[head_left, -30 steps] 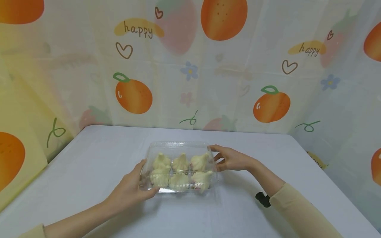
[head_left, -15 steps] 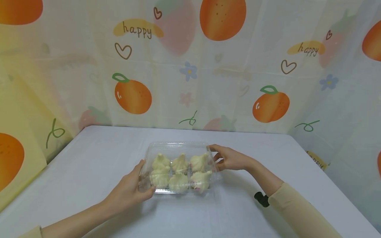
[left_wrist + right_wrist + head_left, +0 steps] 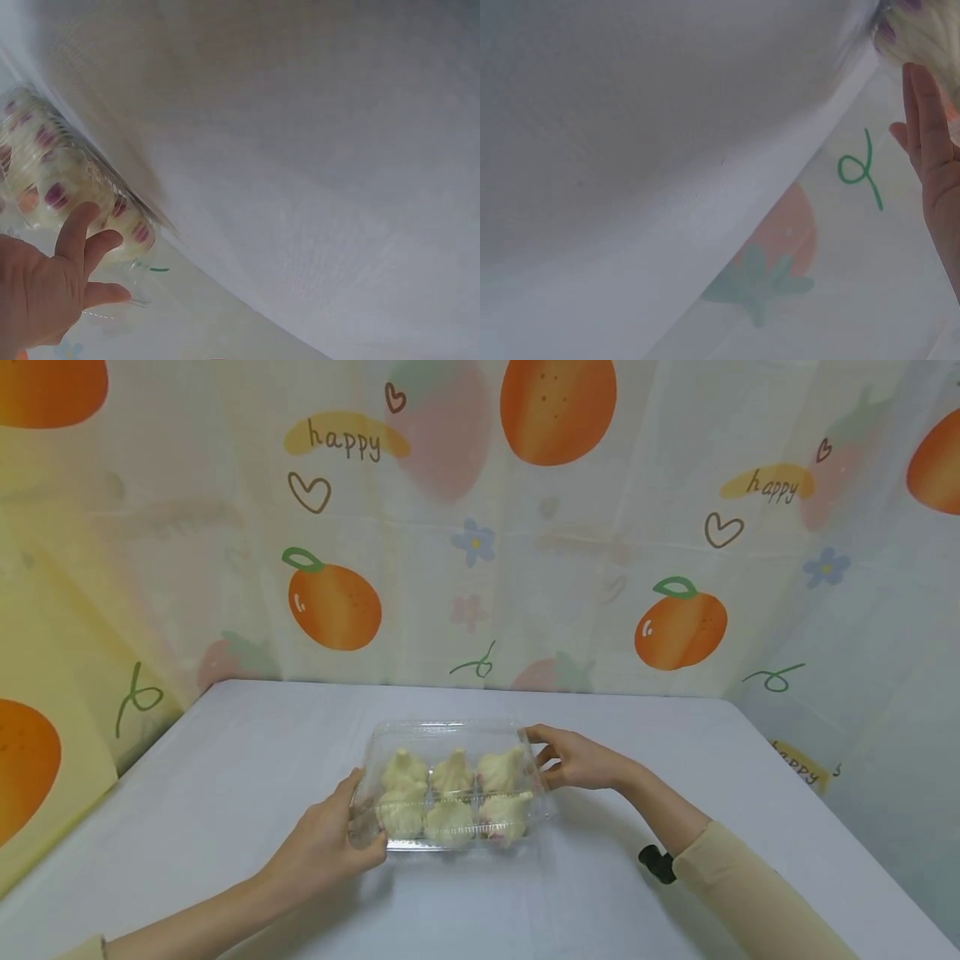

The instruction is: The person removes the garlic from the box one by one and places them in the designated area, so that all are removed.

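A clear plastic clamshell box (image 3: pixel 450 732) is at the middle of the table, its lid down. Inside are two rows of pale cream, pleated, dumpling-like pieces (image 3: pixel 452 772) with pointed tops; purple patches show on them in the left wrist view. The left hand (image 3: pixel 322 835) grips the box's left side, thumb at the front corner and fingers along the side. On the opposite side, the right hand (image 3: pixel 581 762) holds the right wall, one finger reaching to the lid's far corner. Its fingers (image 3: pixel 928 124) look nearly straight in the right wrist view.
A white cloth covers the table (image 3: pixel 285 727). A small black object (image 3: pixel 657 864) lies beside the right sleeve (image 3: pixel 750 885). Behind and at both sides hangs a curtain (image 3: pixel 420 610) printed with oranges, hearts and the word happy.
The left thumb has drawn back slightly to the left along the box's front edge. The box and the right hand stay almost in place; the view shifts a little.
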Demonstrator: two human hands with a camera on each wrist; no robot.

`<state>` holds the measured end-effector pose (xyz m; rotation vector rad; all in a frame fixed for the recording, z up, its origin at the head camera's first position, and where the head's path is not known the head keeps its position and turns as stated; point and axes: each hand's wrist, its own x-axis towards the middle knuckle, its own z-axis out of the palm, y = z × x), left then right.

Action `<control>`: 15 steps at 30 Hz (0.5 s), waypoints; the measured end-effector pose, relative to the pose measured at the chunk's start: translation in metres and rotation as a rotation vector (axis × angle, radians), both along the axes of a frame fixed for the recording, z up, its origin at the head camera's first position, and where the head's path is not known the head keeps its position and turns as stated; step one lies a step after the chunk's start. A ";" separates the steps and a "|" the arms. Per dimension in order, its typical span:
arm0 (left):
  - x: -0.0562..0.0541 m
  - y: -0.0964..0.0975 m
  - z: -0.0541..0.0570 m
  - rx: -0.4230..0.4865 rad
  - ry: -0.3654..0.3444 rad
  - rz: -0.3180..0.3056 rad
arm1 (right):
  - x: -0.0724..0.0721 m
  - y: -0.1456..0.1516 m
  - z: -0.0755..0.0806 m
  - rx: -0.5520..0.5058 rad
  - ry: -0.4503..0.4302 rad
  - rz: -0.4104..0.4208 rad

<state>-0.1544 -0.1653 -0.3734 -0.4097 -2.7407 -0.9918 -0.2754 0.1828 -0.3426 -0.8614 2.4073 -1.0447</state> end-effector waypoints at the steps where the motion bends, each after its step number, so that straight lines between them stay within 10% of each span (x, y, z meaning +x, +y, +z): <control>1: 0.000 0.000 0.000 0.001 0.005 0.008 | 0.000 0.000 0.000 -0.002 -0.003 -0.003; 15: 0.000 -0.002 0.001 0.072 -0.024 0.025 | 0.002 -0.004 0.003 -0.014 -0.017 -0.013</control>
